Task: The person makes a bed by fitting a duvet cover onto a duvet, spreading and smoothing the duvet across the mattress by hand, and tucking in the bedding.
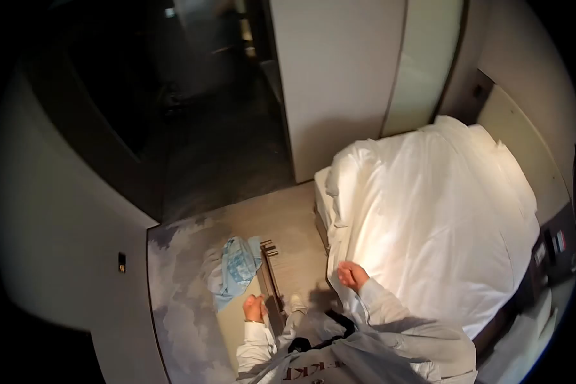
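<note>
White duvet (435, 230) lies over bed (322, 191); R hand (353, 275) at its edge, fingers curled in, can't tell if on cloth. L hand (254, 308), left of bed, loosely fisted by bench (232, 326); blue bundle (240, 264) there, prob. to keep it off bed.

Bedding (441, 211): brightly lit. Doorway (217, 141) left of bedding: near-black. Panel (339, 77) behind bedding: soft shadow. Edges: curved, vignetted.

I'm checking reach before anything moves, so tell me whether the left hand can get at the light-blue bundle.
Probably yes: the left hand is close to the light-blue bundle, and nothing visible stands between them. The hand looks curled, so it would likely need to open first.
</note>
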Demonstrator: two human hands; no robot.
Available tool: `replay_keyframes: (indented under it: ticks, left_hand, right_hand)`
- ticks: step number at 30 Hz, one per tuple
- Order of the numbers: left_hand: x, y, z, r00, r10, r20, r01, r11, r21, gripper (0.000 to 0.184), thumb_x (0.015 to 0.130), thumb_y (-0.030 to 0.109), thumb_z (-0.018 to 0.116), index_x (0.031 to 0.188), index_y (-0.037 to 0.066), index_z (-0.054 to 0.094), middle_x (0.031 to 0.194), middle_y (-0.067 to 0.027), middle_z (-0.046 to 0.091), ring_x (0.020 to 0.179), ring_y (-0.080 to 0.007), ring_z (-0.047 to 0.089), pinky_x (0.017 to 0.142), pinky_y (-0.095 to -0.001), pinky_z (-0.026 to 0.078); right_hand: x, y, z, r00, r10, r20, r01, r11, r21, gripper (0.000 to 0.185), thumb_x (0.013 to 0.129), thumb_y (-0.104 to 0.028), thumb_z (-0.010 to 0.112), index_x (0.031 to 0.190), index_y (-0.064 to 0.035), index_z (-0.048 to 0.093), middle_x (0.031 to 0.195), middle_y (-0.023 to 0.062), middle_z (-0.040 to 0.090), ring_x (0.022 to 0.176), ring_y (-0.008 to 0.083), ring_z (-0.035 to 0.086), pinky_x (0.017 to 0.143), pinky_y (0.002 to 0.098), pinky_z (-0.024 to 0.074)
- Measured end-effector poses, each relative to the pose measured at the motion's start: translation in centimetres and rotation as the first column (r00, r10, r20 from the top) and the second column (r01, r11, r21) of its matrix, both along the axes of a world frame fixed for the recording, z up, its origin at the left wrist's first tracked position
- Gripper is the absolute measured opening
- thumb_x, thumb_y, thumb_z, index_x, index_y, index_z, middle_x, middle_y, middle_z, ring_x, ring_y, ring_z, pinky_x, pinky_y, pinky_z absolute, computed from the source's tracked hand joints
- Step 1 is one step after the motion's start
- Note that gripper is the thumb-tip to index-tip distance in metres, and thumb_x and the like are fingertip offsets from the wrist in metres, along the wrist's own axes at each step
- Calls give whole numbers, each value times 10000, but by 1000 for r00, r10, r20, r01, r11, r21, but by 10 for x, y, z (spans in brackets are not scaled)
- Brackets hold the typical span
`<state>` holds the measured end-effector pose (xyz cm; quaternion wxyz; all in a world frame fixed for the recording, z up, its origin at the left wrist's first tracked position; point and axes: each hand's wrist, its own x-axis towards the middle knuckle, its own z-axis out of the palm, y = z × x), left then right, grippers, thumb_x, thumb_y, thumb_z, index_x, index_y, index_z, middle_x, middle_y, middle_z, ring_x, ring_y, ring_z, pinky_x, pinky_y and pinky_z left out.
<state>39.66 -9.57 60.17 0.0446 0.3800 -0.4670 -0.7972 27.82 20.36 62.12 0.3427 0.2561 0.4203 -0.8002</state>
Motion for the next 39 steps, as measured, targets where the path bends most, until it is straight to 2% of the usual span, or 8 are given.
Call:
replay_keyframes:
  ticks: [3,4,10,14,17,25,35,39]
  left_hand:
    - [-68,-38,0,999,-38,-16,38,999,-4,366,701,-4,545,539,152,257,438,30,287,293,-73,240,268,-223,181]
    - [-87,-46,2,996,-91,20,91,996,-4,366,701,-4,545,539,152,257,438,30,287,293,-73,240,268,-223,181]
    - [-236,-49,2,969,-230,-87,238,966,100,256,707,3,527,568,131,354,465,24,339,325,-60,237,273,-208,171]
    - [-345,-15,-33,830,-513,-221,524,852,-7,187,736,56,520,609,115,397,482,5,392,317,-89,307,276,-215,236]
    - [-413,37,-25,775,-630,49,627,776,60,195,735,92,565,622,129,410,508,21,410,330,-79,319,298,-201,258]
    - [-511,96,-117,-49,-998,32,979,-54,-198,229,713,136,631,677,121,405,543,41,411,442,-51,386,370,-209,306]
    - [-633,183,-61,-580,-794,182,680,-348,645,719,705,662,410,1145,94,410,1030,-102,524,878,-167,499,702,-384,434]
    - [-641,204,-7,-419,-908,-25,729,-353,587,498,720,349,619,1082,43,466,977,-90,552,807,-200,543,735,-310,426]
  right_hand:
    - [-67,-16,-1,985,-99,-138,65,971,-228,159,822,-202,423,726,-88,476,611,13,498,525,116,471,438,217,376]
    - [-69,-31,33,796,-131,-591,177,984,20,137,811,-213,440,744,-99,477,630,0,502,560,96,478,487,203,373]
    - [-147,-27,57,922,-306,-236,306,951,-37,162,796,-152,450,939,-98,502,698,12,527,560,97,487,485,209,382]
    - [-191,7,-73,951,-119,-286,260,808,528,371,744,-67,526,1099,-79,420,737,88,554,511,155,519,439,273,441]
    - [-219,9,-111,982,125,-139,66,461,885,778,631,-266,675,1256,-132,231,1004,175,535,976,296,493,864,374,368]
    - [-313,-66,-121,923,-370,105,28,336,941,1103,541,-257,734,1309,-244,-57,1298,215,158,1159,435,218,917,533,240]
    - [-330,-66,-64,844,-498,-199,268,71,961,347,616,-101,595,886,-129,379,730,145,566,724,372,542,622,423,415]
    - [-371,-132,41,751,-539,-381,357,-153,921,303,651,-91,585,878,-113,386,628,107,554,606,314,559,509,383,411]
